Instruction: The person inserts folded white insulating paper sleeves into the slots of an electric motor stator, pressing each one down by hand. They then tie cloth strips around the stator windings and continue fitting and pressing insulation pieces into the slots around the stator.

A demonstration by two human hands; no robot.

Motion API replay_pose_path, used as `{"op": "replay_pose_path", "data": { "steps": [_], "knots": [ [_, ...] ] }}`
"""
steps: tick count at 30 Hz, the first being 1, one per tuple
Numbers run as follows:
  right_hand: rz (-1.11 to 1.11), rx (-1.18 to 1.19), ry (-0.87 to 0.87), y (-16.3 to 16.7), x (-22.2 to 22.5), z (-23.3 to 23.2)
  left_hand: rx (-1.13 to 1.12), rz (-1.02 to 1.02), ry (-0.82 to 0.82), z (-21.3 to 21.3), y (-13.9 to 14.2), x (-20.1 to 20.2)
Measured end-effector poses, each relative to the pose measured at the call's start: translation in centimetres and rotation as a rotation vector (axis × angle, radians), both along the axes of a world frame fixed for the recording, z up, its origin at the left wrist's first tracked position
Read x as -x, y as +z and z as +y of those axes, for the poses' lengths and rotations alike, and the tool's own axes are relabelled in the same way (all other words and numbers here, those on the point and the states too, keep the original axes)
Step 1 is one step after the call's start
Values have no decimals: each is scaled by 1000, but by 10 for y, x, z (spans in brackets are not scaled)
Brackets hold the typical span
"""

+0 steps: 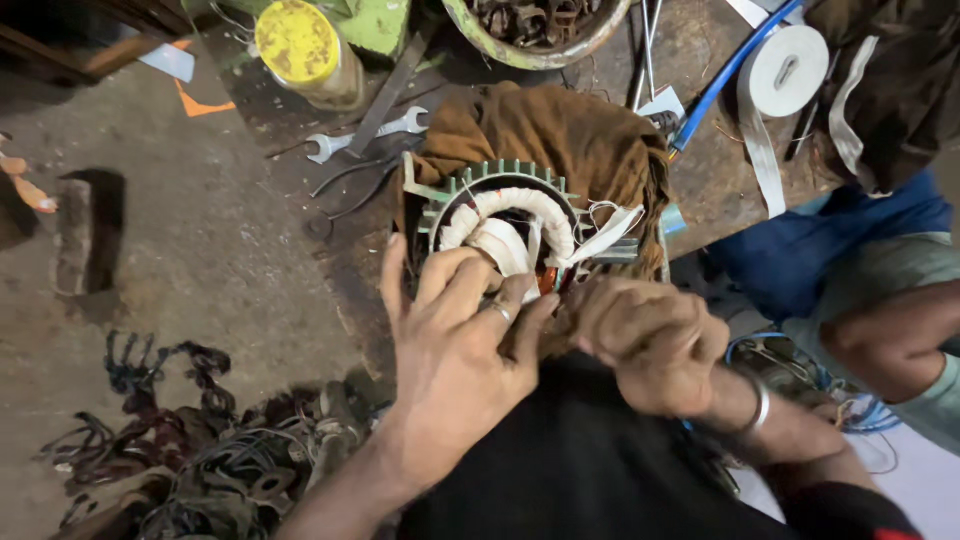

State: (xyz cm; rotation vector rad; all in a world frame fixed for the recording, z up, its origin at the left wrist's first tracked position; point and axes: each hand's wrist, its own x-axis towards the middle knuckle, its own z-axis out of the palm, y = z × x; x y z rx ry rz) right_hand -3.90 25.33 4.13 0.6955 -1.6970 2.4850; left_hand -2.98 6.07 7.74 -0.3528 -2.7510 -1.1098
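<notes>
Both hands (pixel 560 340) against stator's (pixel 510 230) near rim

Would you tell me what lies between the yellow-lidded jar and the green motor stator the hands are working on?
In the head view, a silver open-ended spanner and a flat metal strip lie between the yellow-lidded jar and the stator.

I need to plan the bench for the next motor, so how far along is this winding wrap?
Done: white tape already covers the far arc of the winding in the green stator. In hand: the left hand presses the near side while the right hand grips beside it. Left: a loose tape end hangs free, and the near coil is hidden by the hands.
</notes>
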Motion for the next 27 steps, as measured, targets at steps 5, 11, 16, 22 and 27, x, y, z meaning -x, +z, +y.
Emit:
{"op": "replay_pose_path", "data": {
  "steps": [5,11,16,22,27],
  "knots": [
    [-680,427,-72,3,-36,13,-51,22,5,5,-1,5],
    [-1136,554,-18,26,-50,50,25,89,-47,6,1,4],
    [-670,-850,-265,41,-31,22,27,35,-9,11,-2,-1],
    [-353,-1268,-41,46,-18,11,73,33,-71,6,-1,9],
    [-496,-1016,-7,44,-10,13,110,-3,-175,-5,0,18]
  ]
}}
